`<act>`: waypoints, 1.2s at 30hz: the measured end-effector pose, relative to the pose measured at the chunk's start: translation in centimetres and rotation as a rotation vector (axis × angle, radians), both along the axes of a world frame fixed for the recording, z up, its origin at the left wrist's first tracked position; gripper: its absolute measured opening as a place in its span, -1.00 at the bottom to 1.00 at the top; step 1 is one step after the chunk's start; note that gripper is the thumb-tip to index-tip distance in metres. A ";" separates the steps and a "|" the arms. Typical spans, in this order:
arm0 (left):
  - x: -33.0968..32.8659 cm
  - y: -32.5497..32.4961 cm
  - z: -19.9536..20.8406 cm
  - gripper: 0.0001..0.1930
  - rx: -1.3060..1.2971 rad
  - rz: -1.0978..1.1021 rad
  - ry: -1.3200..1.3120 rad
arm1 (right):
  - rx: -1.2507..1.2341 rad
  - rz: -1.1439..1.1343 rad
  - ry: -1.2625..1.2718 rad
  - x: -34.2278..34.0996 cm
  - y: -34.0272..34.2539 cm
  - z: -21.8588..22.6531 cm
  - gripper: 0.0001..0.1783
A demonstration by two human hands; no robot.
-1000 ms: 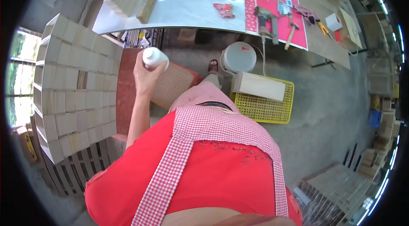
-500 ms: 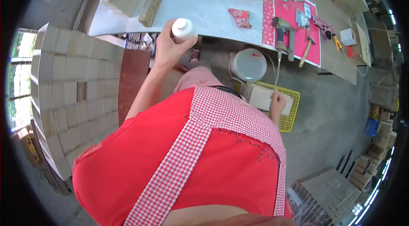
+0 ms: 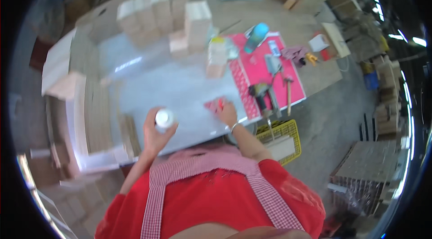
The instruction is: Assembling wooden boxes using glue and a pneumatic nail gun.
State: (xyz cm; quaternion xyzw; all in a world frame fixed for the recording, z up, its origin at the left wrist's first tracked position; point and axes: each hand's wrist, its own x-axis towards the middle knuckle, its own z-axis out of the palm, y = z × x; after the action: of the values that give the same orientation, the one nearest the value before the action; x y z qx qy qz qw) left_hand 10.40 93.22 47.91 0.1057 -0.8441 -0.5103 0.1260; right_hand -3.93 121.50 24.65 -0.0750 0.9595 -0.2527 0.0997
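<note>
My left hand is closed round a white bottle, held upright over the near edge of the table, its round top facing me. My right hand reaches over the same edge, wearing a bracelet at the wrist. Its fingertips close at a small red piece, which shows at a crumpled pink cloth on the sheet-covered tabletop. Motion blurs the fingers, and the hand covers part of the cloth.
To the right, a pink mat carries a power tool, a hammer and a blue-green bottle. Wooden blocks stand at the back, boards at the left. A yellow crate is below the right edge.
My right hand has moved from beside the hanging hose up to the pink cloth and red piece. The left still holds the white bottle. My view has shifted, showing more of the table.
</note>
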 end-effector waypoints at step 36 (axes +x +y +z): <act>-11.3 8.4 3.8 -0.43 0.066 -0.018 0.186 | -0.697 0.529 0.508 -3.7 -7.1 32.3 -0.67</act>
State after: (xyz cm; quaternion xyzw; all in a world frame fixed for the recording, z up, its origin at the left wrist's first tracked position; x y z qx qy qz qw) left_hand -0.87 101.66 51.66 0.0543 -0.8125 -0.5465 0.1956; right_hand -7.58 114.39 56.93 -0.4033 0.7604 -0.4976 -0.1074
